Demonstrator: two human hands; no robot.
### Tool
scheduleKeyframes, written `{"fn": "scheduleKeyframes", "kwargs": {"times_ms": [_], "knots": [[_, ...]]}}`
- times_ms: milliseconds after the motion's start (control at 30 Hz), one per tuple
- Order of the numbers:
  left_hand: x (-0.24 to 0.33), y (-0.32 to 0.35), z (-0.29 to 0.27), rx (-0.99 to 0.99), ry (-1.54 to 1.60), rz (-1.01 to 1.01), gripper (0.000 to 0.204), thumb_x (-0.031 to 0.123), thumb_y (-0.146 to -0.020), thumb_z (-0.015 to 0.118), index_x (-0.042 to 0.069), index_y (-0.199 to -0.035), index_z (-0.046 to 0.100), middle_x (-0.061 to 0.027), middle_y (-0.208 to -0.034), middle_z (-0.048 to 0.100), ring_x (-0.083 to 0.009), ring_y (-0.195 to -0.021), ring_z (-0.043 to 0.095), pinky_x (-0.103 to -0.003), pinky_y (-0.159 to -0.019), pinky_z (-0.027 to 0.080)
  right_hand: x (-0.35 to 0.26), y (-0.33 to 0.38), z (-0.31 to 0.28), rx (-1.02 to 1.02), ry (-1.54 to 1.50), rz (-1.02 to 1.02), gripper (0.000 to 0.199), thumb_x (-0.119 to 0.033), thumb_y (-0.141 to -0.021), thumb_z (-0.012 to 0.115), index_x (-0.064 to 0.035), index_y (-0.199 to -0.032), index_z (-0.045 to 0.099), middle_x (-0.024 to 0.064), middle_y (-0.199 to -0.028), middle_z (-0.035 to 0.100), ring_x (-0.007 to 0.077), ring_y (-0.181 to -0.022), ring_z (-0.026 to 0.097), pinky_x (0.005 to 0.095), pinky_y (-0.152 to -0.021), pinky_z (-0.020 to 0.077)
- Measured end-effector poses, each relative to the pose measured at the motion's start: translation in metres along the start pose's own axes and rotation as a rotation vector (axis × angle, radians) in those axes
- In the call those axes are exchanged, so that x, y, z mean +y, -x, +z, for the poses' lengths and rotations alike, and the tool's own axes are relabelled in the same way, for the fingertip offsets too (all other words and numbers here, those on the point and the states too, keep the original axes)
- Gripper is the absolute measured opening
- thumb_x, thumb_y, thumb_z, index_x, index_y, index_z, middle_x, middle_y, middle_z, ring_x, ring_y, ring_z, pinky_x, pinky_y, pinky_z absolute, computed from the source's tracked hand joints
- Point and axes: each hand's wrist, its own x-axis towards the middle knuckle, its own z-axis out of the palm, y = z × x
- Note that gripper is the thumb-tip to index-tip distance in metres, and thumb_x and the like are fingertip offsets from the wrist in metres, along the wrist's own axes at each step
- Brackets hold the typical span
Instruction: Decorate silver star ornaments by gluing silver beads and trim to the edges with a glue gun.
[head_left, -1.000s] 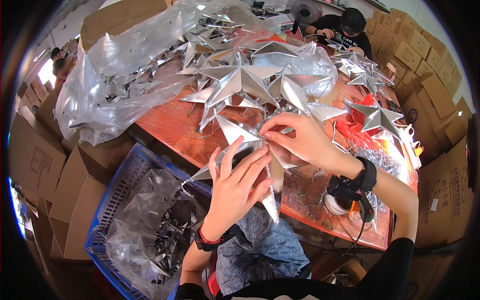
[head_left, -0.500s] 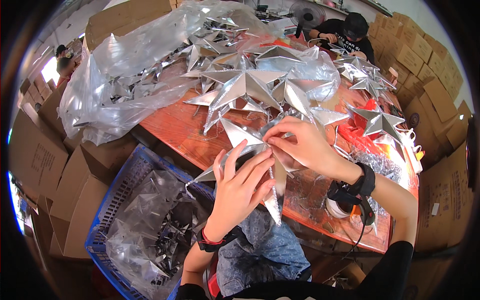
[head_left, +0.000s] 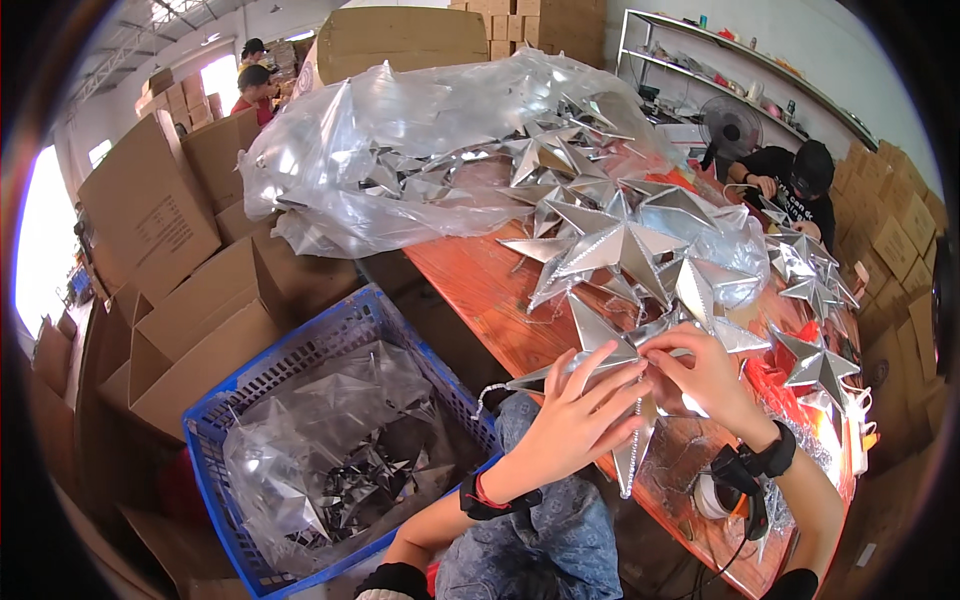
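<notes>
A silver five-pointed star (head_left: 632, 462) with beaded silver trim along its ridges is held over the table's near edge, above my lap. My left hand (head_left: 570, 425) supports it, fingers spread across its face and fingertips near its centre. At that centre my right hand (head_left: 705, 375) pinches with thumb and forefinger; anything small between these fingertips is hidden. A loose end of trim (head_left: 487, 398) dangles from the star's left point. Just beyond my hands, more silver stars (head_left: 622, 248) lie piled on the red-brown table (head_left: 470, 285).
A blue plastic basket (head_left: 215, 400) with clear bags and silver pieces stands at lower left. Open cardboard boxes (head_left: 205, 330) are beside it. A large clear bag (head_left: 330, 190) covers the table's far left. A tape roll (head_left: 712, 497) lies at right. A co-worker (head_left: 800, 190) sits at far right.
The view has swung left and upward, so the table and hands appear farther right and lower. Both hands stay on the same star, with little change in their hold.
</notes>
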Motion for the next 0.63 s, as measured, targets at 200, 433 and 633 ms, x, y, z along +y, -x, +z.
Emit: {"fn": "scheduleKeyframes", "kwargs": {"times_ms": [200,433,633], "knots": [[0.009,0.023,-0.004,0.250,0.138,-0.043,0.034,0.006,-0.072,0.063,0.011,-0.105,0.059,-0.0040,-0.114,0.054,-0.0282,-0.113,0.043,-0.042,-0.092,0.034,-0.006,-0.003,-0.012,-0.187,0.096,0.019,0.019,-0.011,-0.086,0.055,-0.0043,-0.103,0.062,0.0080,-0.097,0.053,0.0166,-0.090,0.055,0.0277,-0.075,0.0488],[0.021,0.060,0.016,0.499,0.223,-0.304,0.018,-0.006,-0.075,0.053,0.005,-0.089,0.057,-0.0103,-0.095,0.056,-0.0261,-0.090,0.050,-0.034,-0.082,0.038,-0.029,-0.003,-0.043,-0.120,0.127,-0.003,0.025,-0.014,-0.088,0.055,-0.0053,-0.112,0.057,0.0070,-0.102,0.054,0.0141,-0.094,0.054,0.0269,-0.077,0.0465],[0.029,0.086,0.043,0.349,0.245,-0.453,0.040,0.001,-0.075,0.061,0.003,-0.112,0.044,-0.0148,-0.110,0.047,-0.0280,-0.099,0.045,-0.038,-0.088,0.035,-0.092,0.035,-0.104,0.074,-0.094,0.102,0.018,-0.017,-0.083,0.062,-0.0072,-0.097,0.060,0.0044,-0.092,0.059,0.0110,-0.087,0.054,0.0266,-0.080,0.0433]]}}
